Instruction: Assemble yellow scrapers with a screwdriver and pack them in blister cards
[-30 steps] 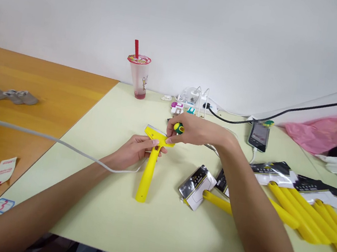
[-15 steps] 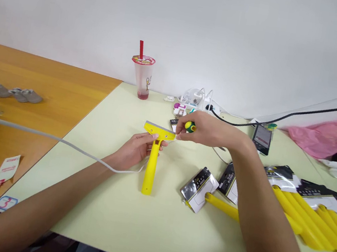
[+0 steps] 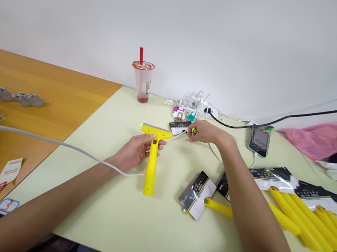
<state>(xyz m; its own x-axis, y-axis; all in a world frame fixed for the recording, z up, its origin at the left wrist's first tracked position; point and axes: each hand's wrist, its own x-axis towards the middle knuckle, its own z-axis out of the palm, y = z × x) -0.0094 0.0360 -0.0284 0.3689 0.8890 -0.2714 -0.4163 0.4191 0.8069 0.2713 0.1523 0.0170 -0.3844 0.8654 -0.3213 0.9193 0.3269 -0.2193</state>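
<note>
My left hand is closed round the neck of a yellow scraper, thumb on its front. The scraper stands head up, a thin metal blade along its top edge and small screws in its head. To the right, my right hand reaches down to the table with its fingers bent together. It holds a screwdriver by its green-and-yellow handle; the shank is hidden. Right at the fingertips a tiny metal piece, perhaps a screw, lies on the table. A black-and-white packet lies just behind.
A cup with a red straw stands near the wall, left of a plugged-in power strip. Yellow handles and packets lie to the right, a phone behind them. A grey cable crosses my left forearm.
My right hand has moved from the scraper's blade end down and right to the table, carrying the screwdriver. My left hand still holds the scraper in nearly the same place.
</note>
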